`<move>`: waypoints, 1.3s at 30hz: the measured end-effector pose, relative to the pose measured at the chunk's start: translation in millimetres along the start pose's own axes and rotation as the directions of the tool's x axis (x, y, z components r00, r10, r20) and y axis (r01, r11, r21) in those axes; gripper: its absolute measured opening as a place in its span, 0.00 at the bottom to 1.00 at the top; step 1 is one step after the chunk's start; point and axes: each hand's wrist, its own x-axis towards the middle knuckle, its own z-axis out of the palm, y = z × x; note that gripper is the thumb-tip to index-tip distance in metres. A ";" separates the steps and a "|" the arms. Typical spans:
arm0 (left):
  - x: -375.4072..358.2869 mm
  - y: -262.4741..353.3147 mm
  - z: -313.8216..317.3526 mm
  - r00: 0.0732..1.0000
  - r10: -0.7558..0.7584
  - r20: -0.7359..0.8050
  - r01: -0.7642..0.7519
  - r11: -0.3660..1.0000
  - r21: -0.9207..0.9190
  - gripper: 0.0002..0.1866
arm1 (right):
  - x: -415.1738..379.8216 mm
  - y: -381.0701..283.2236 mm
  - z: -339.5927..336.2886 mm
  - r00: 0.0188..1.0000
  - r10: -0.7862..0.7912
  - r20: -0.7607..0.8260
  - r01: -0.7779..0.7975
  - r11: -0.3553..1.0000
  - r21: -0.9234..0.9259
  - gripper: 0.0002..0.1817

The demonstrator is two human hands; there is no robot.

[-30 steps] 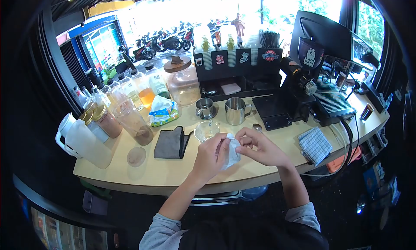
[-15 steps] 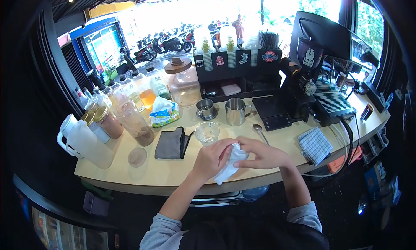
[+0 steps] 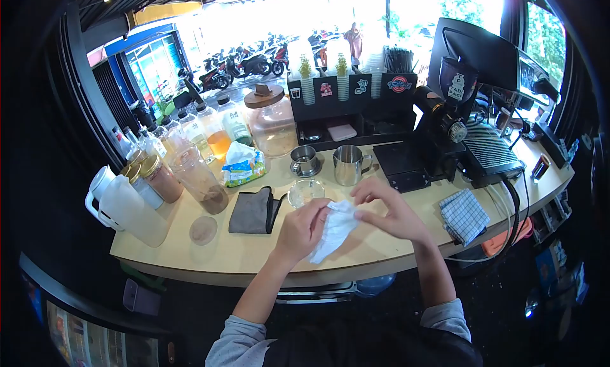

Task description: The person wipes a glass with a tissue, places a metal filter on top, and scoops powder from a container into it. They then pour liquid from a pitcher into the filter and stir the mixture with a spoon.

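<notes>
A crumpled white tissue (image 3: 335, 231) is held between my hands over the front edge of the counter. My left hand (image 3: 301, 229) grips its left side, fingers bent round it. My right hand (image 3: 393, 216) is at its upper right, thumb and fingertips near the tissue's edge with the fingers apart. Just beyond my left hand sits a clear glass bowl (image 3: 306, 193). A grey cloth (image 3: 251, 212) lies to the left. Behind the bowl stand a small metal cup (image 3: 304, 159) and a steel pitcher (image 3: 348, 165).
On the wooden counter (image 3: 254, 254), bottles, jars and a pitcher (image 3: 135, 211) line the left, beside a tissue pack (image 3: 244, 167). A black cup rack (image 3: 349, 113) stands behind. To the right are a coffee machine (image 3: 489, 151) and a checked cloth (image 3: 464, 216).
The tissue is more spread out and shows more of its surface. My right hand has lifted a little and its fingers have opened. The view has shifted slightly.
</notes>
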 end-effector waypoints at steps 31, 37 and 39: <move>5.4 -13.6 1.7 0.988 -0.117 -0.102 0.101 0.983 -0.152 0.08 | 4.2 33.2 -7.8 0.983 0.107 -0.148 -0.058 0.950 0.307 0.08; 14.5 -15.8 15.4 0.951 -0.188 -0.246 0.121 0.957 -0.265 0.09 | 0.9 3.9 39.5 0.952 0.294 0.081 -0.301 0.861 0.409 0.13; 16.5 -20.7 18.2 0.923 -0.305 -0.234 0.182 0.882 -0.434 0.11 | 1.0 18.8 38.4 0.950 0.304 0.078 -0.309 0.866 0.392 0.15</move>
